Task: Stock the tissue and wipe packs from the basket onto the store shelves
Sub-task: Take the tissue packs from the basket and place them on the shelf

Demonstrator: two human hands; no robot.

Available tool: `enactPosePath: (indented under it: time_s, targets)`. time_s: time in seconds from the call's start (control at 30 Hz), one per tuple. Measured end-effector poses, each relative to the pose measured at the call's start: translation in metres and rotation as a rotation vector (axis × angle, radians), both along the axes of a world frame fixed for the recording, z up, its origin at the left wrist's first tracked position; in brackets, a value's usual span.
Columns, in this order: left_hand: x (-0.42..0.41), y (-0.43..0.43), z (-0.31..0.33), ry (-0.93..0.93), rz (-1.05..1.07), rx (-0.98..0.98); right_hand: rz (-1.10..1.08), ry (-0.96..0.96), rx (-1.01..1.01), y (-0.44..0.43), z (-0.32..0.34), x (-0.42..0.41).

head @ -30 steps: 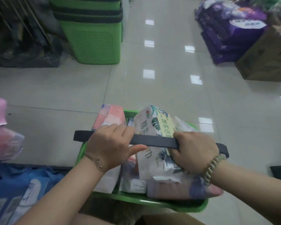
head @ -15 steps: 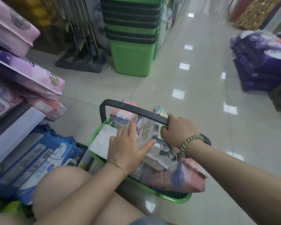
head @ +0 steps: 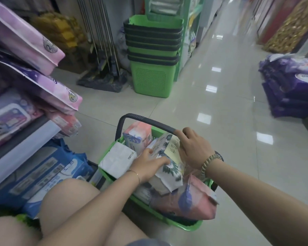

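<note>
I saw the green basket (head: 183,226) standing on the tiled floor (head: 238,125), just beside the shelves (head: 21,144) on my left. Whether its left rim touched the blue packs (head: 43,171) on the bottom shelf, I could not tell. The dark handle (head: 146,121) stood upright, arching over the load. The right hand (head: 194,150) had its fingers curled round the handle's right end. The left hand (head: 148,166) gripped the leaf-print pack (head: 169,171), which lay tilted on top of the heap. Its fingers were curled over the pack's left edge and its thumb lay pressed along the face.

A white pack (head: 117,160) filled the basket's left corner, level with the rim. A pink pack (head: 139,134) stood upright against the far wall. A larger pink-and-purple pack (head: 188,201) stuck out over the near right rim.

The tilted pink packs on the shelf (head: 25,39) jutted past the shelf edge, above the narrow strip of floor to the left of the basket. A bare knee (head: 66,201) sat just beside the near left rim. To the right the floor lay open as far as a pile of purple packs (head: 292,89), well apart from the basket. Ahead, a stack of green baskets (head: 153,55) stood at the aisle's left side.
</note>
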State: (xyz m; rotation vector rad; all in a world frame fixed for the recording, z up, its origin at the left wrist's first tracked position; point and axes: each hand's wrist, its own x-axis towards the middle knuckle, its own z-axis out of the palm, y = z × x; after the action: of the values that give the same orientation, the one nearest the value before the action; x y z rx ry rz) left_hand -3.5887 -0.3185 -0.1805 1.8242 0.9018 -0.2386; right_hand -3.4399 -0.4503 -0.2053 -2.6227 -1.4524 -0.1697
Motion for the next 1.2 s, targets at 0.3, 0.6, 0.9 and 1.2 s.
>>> enactPosePath:
  time_s: [0.3, 0.6, 0.9, 1.2]
  targets:
    - [-0.026, 0.037, 0.044, -0.033, 0.094, 0.004, 0.097, -0.104, -0.108, 0.012, 0.02, 0.0]
    - [-0.067, 0.06, 0.073, -0.181, 0.348, -0.026, 0.177, -0.047, 0.055, 0.044, 0.052, -0.028]
    - [-0.104, 0.058, 0.078, -0.455, 0.626, -0.273, 0.186, 0.352, 0.201, 0.082, 0.078, -0.071]
    - [-0.111, 0.049, 0.081, -0.602, 0.804, -0.475, 0.151, 0.742, 0.199, 0.117, 0.134, -0.104]
